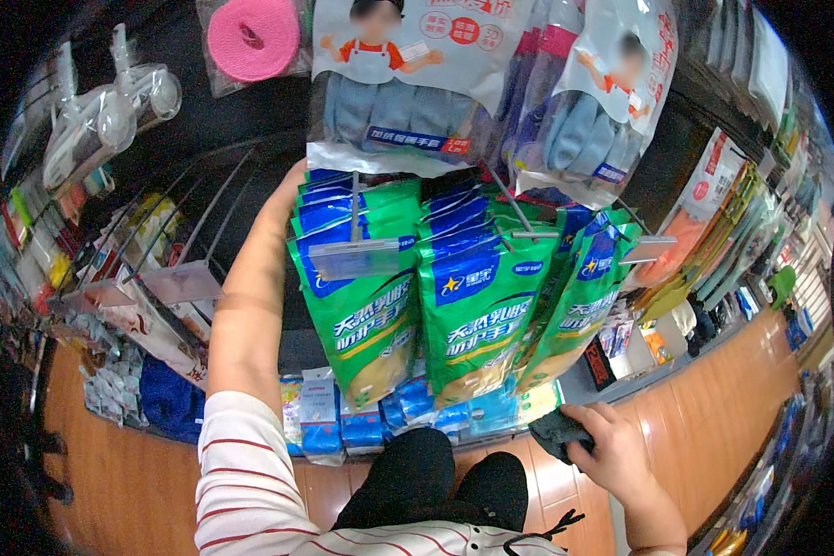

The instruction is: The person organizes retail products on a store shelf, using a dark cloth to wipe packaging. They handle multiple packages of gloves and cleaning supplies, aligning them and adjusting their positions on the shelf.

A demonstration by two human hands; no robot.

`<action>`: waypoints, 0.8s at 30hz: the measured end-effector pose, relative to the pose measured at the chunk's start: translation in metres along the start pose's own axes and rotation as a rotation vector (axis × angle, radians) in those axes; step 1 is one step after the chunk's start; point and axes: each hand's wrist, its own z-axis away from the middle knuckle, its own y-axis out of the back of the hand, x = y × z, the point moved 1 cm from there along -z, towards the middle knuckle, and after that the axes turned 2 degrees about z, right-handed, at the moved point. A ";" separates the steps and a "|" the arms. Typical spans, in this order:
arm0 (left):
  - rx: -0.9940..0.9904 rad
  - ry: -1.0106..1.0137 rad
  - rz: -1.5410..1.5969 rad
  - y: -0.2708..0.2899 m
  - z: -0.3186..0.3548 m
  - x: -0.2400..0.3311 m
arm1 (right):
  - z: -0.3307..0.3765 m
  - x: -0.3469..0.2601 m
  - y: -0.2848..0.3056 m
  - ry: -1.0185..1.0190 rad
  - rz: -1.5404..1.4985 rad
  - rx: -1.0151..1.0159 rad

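Observation:
My left arm (250,306) reaches up behind the hanging packets, and the hand at its end is hidden, so its fingers cannot be seen. It is nearest the row of green and blue packets of protective gloves (371,315), which hang from metal hooks beside more rows of the same packets (473,310). Low on the right, my right hand (614,447) is closed round a bunched black cloth (562,434), below the right-hand glove packets (579,301). Above hang larger white and clear packets holding blue-grey gloves (403,111).
A pink roll (252,35) in clear wrap hangs at the upper left. Bare hooks with a clear label holder (144,287) jut out on the left. Blue packs (361,429) line the low shelf. More packets (700,218) hang on the right, above the wooden floor (713,431).

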 end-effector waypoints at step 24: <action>0.504 -0.387 -0.392 -0.090 0.222 -0.072 | -0.105 -0.015 -0.023 0.500 -0.065 0.551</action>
